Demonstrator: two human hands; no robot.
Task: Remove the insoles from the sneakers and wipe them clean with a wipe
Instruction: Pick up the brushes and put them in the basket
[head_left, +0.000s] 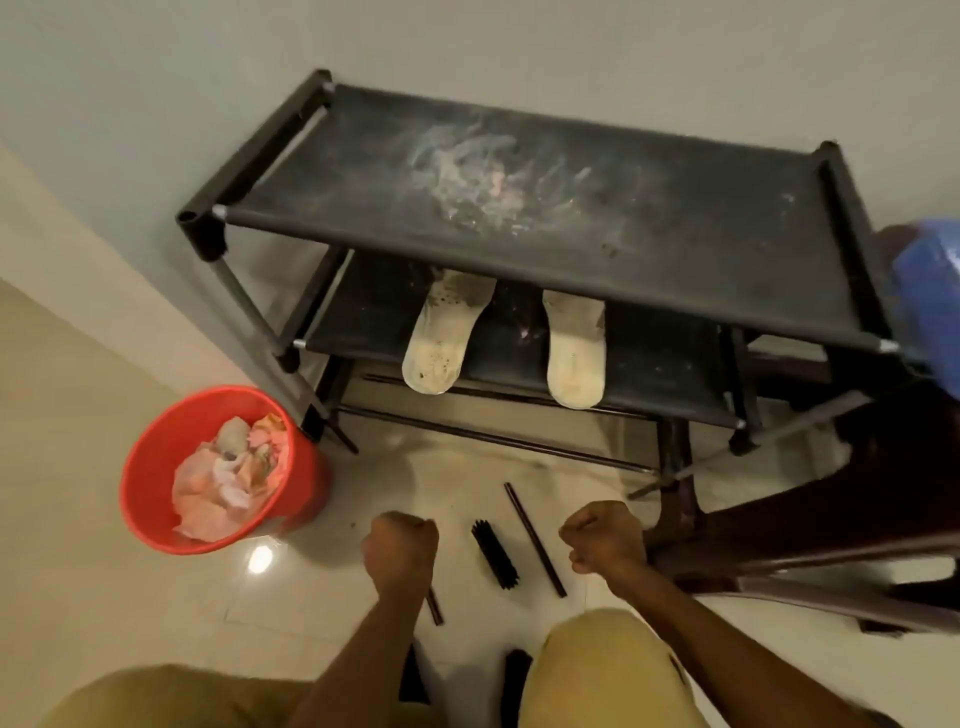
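Two pale, stained insoles lie on the lower shelf of a black shoe rack: the left insole is the dirtier one, the right insole lies parallel to it. Both heels overhang the shelf's front edge. My left hand and my right hand hover as fists over the floor in front of the rack, holding nothing. A red bucket left of the rack holds crumpled used wipes. No sneakers show.
A black brush lies on the tiled floor between my hands, beside a loose dark rod. A dark plastic chair stands at the right with a blue packet on it. My knees fill the bottom edge.
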